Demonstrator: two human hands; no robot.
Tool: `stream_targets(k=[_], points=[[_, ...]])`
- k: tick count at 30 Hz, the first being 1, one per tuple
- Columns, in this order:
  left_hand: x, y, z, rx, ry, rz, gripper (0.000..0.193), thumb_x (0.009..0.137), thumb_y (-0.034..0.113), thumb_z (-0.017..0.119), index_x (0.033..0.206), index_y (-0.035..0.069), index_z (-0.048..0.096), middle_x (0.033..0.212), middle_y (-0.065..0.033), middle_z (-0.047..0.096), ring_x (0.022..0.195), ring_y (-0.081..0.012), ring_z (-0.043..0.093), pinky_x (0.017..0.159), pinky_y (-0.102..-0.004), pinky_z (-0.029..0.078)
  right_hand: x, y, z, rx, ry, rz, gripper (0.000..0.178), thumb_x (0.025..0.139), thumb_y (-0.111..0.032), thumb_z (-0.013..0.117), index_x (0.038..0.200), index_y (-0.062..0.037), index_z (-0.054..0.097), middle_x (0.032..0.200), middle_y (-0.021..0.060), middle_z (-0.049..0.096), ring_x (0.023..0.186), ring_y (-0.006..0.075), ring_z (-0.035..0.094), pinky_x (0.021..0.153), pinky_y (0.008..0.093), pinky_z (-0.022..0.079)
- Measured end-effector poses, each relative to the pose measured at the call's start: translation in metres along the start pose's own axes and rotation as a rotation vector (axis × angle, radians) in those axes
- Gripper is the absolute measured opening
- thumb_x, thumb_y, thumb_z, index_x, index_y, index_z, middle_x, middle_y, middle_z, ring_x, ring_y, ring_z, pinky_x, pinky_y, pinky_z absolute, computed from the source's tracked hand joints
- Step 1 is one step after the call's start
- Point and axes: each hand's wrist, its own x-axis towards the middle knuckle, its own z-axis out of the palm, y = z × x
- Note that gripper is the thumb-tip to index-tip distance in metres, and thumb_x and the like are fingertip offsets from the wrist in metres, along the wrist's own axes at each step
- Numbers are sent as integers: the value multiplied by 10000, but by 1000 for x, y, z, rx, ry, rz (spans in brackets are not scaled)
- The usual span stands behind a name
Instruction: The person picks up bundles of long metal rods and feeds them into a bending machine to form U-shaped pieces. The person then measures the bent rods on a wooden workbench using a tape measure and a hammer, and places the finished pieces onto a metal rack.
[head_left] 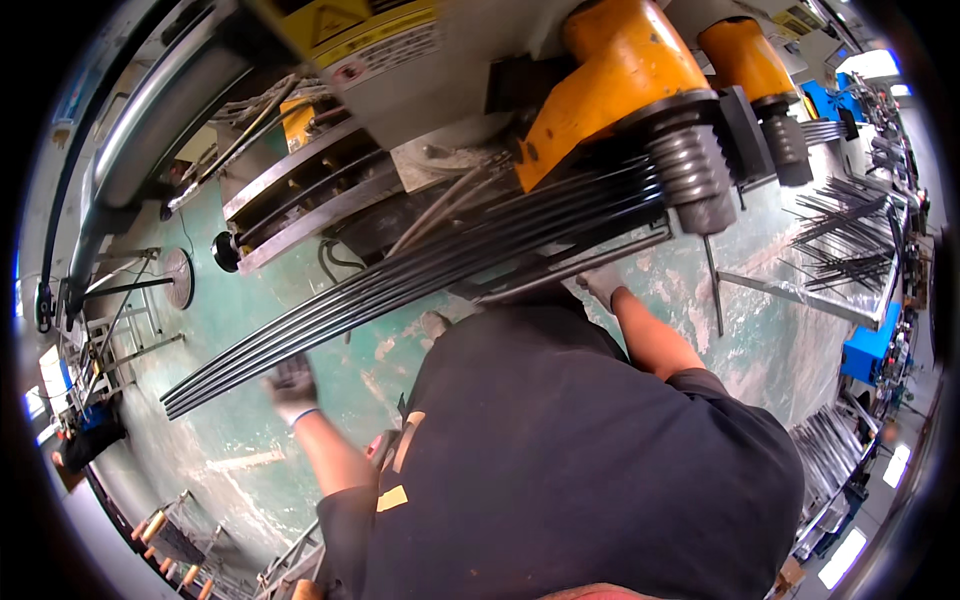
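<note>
A bundle of several long dark metal rods (400,275) slants from the machine at upper right down to the left. Just below the rods' free left ends is my gloved left hand (291,388). Its dark fingers stretch up toward the lowest rod, a little blurred; whether they touch it is unclear. My gloved right hand (603,285) is near a metal bar (585,262) under the machine, fingers curled closed. What those fingers hold, if anything, cannot be made out. My dark-clothed torso fills the lower middle.
Orange machine housings (640,60) with a ribbed metal spindle (692,175) overhang the rods. A metal frame (800,298) and a pile of thin rods (845,235) stand at right. A round disc on a stand (178,278) is at left, over a worn green floor (235,450).
</note>
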Motion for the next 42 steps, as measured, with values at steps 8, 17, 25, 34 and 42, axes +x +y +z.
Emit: stream_targets(k=[8, 17, 25, 34, 42], points=[[-115, -262, 61, 785, -278, -262, 519, 1119, 397, 448, 1467, 20, 524, 1464, -205, 608, 1350, -385, 586, 1149, -503, 478, 68, -1, -167, -546, 42, 37, 335, 985, -308, 700, 1086, 2, 778, 947, 171, 785, 876, 289, 744, 802, 404, 577], [-120, -258, 112, 736, -330, -395, 391, 1130, 184, 450, 1484, 25, 498, 1411, -188, 627, 1281, -354, 619, 1070, -455, 559, 59, 1, -123, -464, 15, -50, 407, 987, -377, 690, 1114, -4, 789, 1018, 201, 792, 986, 343, 760, 882, 426, 578], [-105, -244, 115, 545, -565, -431, 463, 1158, 405, 410, 1338, 18, 587, 1518, -197, 588, 1317, -372, 577, 1044, -508, 492, -65, 16, -96, -350, 141, 175, 404, 1003, -357, 698, 1088, 28, 788, 945, 149, 803, 879, 238, 757, 857, 375, 576], [-138, -180, 133, 186, -824, -436, 427, 1129, 400, 411, 1295, 42, 573, 1288, -147, 590, 1215, -332, 530, 1125, -514, 400, -91, -47, -126, 224, 458, -221, 324, 1020, -228, 703, 1137, 72, 743, 961, 79, 771, 868, 154, 683, 812, 320, 539], [-223, -126, 186, 58, -821, 1, 453, 1094, 246, 474, 1420, -26, 634, 1406, -189, 689, 1314, -327, 638, 1212, -466, 441, -111, -237, -146, 825, 560, -671, 518, 1049, -423, 712, 1288, 36, 687, 1165, 100, 736, 1035, 182, 658, 943, 335, 522]])
